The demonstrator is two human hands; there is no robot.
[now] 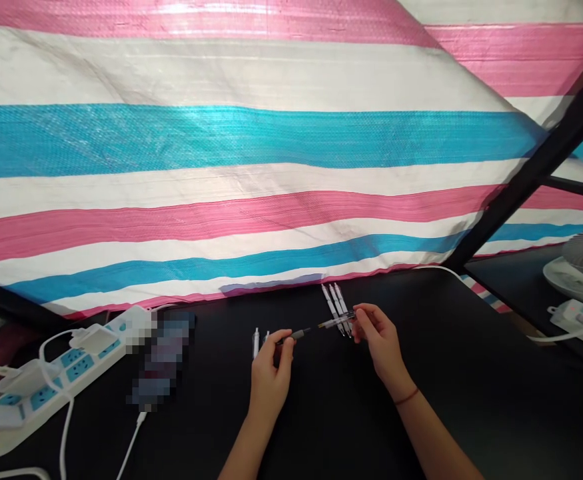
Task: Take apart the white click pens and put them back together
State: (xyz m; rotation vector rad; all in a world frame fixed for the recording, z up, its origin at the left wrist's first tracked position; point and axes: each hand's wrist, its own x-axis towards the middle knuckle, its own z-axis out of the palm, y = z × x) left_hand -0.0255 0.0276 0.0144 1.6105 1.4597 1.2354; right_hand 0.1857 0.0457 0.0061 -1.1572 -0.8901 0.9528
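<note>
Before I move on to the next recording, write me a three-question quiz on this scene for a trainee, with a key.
1. True or false: the left hand holds nothing.

2. How many slim white pens lie side by side near the right hand?
A) one
B) three
C) six

3. Fill in the blank: a thin reddish-brown band circles the ____ wrist.

Key
1. False: the left hand pinches a slim dark grey and black pen piece.
2. B
3. right
</note>
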